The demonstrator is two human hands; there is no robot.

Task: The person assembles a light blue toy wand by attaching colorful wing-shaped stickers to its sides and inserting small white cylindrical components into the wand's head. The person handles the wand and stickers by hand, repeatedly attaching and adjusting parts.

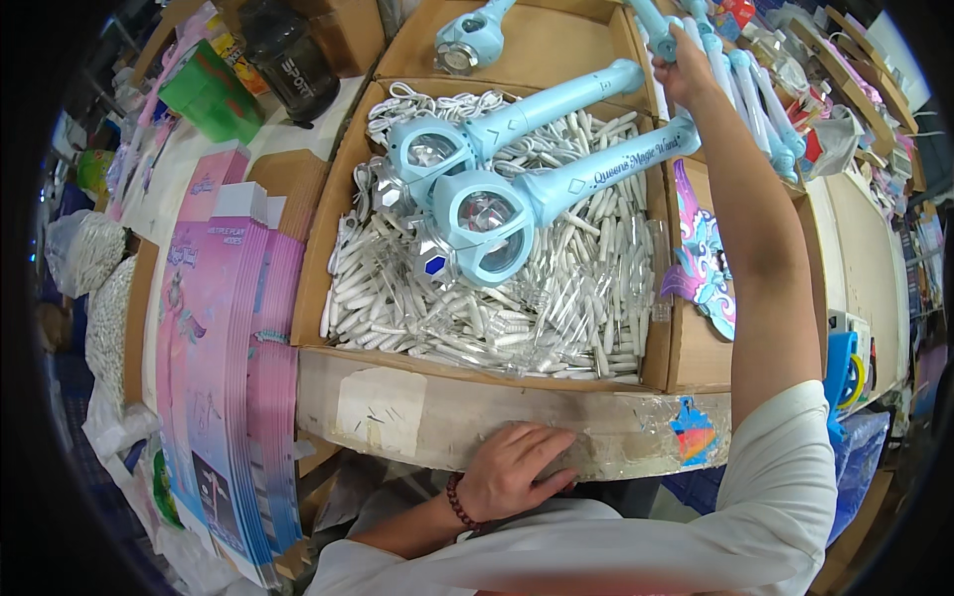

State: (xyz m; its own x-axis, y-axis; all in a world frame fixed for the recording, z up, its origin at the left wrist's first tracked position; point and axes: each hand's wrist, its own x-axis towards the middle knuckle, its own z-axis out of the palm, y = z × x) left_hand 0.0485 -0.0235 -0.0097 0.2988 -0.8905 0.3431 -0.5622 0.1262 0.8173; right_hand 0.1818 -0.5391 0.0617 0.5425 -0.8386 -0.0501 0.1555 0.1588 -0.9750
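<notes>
My left hand lies on the front edge of the worktable, fingers loosely apart and holding nothing; a dark red bead bracelet circles its wrist. My right arm stretches to the far right, where my right hand is closed around the end of a light blue toy wand, which runs out of view at the top. Two more light blue toy wands with round clear heads rest across a cardboard box. Beneath them the box is full of white slim plastic pieces and coiled white cables.
Flattened pink and blue cartons stand stacked at the left. Behind them are a green roll and a dark bottle. Another wand lies in a far box, and several more fill the right. A purple-blue decorated piece lies under my right arm.
</notes>
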